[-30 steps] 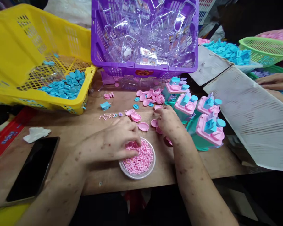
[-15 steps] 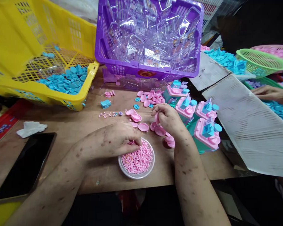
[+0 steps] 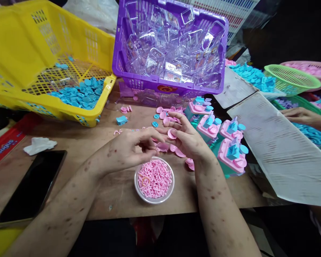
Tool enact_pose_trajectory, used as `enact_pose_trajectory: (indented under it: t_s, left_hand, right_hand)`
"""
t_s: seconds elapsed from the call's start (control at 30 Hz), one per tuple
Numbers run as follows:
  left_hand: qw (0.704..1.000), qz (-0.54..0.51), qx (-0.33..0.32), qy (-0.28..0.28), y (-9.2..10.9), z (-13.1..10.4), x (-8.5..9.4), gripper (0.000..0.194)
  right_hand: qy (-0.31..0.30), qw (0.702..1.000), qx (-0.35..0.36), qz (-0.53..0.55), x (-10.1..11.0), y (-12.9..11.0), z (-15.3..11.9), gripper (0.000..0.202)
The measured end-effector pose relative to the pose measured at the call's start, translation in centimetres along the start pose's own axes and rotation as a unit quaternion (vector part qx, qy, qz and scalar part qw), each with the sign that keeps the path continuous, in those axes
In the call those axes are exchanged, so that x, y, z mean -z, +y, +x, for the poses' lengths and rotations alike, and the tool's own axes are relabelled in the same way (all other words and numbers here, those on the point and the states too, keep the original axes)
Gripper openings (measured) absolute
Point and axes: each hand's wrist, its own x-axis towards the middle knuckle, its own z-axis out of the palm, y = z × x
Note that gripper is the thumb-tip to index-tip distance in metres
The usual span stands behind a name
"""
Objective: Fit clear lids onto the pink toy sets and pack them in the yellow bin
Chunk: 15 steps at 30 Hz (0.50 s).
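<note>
My right hand [image 3: 187, 137] holds a small pink oval plastic dish [image 3: 172, 134] between thumb and fingers, its other fingers spread. My left hand [image 3: 141, 144] is just above the far rim of a clear round tub [image 3: 136, 185]. Its thumb and fingertips are pinched together; what is between them is too small to make out. The tub is full of small pink hooked plastic pieces [image 3: 156, 180]. More pink oval pieces [image 3: 180, 152] lie beneath and beside my right hand, some hidden by it. The two hands are close but apart.
Several pink-and-teal toy assemblies [image 3: 231, 155] stand at right, near a cardboard sheet [image 3: 280, 150]. A purple basket [image 3: 168, 84] of clear cases and a yellow basket [image 3: 91, 119] with blue discs stand behind. A phone [image 3: 32, 185] lies left. Another person's hand [image 3: 296, 115] is at far right.
My left hand has lifted out of the tub, its fingertips pinched. My right hand has turned, bringing a pink oval dish into view, and its fingers have extended toward the left hand.
</note>
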Motion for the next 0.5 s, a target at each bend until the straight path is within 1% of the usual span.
enact_pose_trajectory:
  t_s: [0.1, 0.13, 0.2, 0.23, 0.27, 0.37, 0.47, 0.5]
  left_hand:
    - [0.994, -0.026, 0.003, 0.102, -0.2, 0.2, 0.1, 0.009]
    - [0.990, -0.037, 0.005, 0.137, -0.4, 0.3, 0.1, 0.011]
    - [0.977, -0.068, 0.017, 0.202, -1.0, 0.5, 0.0, 0.022]
    - [0.971, -0.079, 0.023, 0.223, -1.3, 0.5, 0.0, 0.025]
    - [0.968, -0.086, 0.028, 0.236, -1.5, 0.6, -0.1, 0.024]
    - [0.966, -0.079, 0.028, 0.245, -2.1, 0.7, -0.2, 0.010]
    - [0.969, -0.071, 0.024, 0.235, -2.4, 0.8, -0.3, 0.007]
    - [0.971, -0.071, 0.022, 0.227, -2.4, 0.9, -0.4, 0.006]
  right_hand:
    - [-0.004, 0.999, 0.005, 0.053, -0.2, 0.5, 0.0, 0.056]
    - [-0.001, 0.998, 0.005, 0.065, -0.3, 0.6, 0.0, 0.054]
    - [-0.001, 0.997, 0.002, 0.074, -0.9, 0.6, -0.1, 0.048]
    - [-0.007, 0.997, -0.001, 0.072, -1.2, 0.5, -0.2, 0.047]
    - [-0.017, 0.998, -0.006, 0.066, -1.6, 0.4, -0.3, 0.046]
    - [-0.050, 0.997, -0.025, 0.054, -2.8, 0.0, -0.6, 0.042]
    - [-0.065, 0.995, -0.029, 0.065, -3.4, 0.0, -0.7, 0.063]
    - [-0.067, 0.995, -0.023, 0.064, -3.4, 0.1, -0.6, 0.064]
